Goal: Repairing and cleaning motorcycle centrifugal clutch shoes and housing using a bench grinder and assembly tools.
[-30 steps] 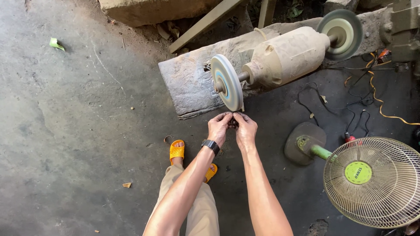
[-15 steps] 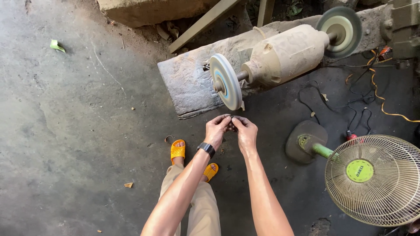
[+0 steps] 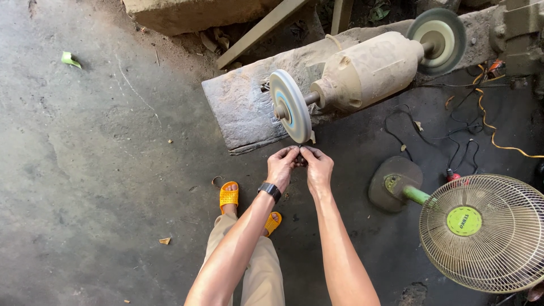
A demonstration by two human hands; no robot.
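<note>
I pinch a tiny dark piece between the fingers of my left hand and right hand, just under the edge of the round grinding wheel, above the floor.

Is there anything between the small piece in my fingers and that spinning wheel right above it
Nothing visible. Both hands, left hand and right hand, pinch a small dark piece just under the lower rim of the grinding wheel, with only open air between.

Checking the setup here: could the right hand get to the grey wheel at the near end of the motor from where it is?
Probably yes: the right hand sits just below the grey wheel, with nothing between them.
</note>
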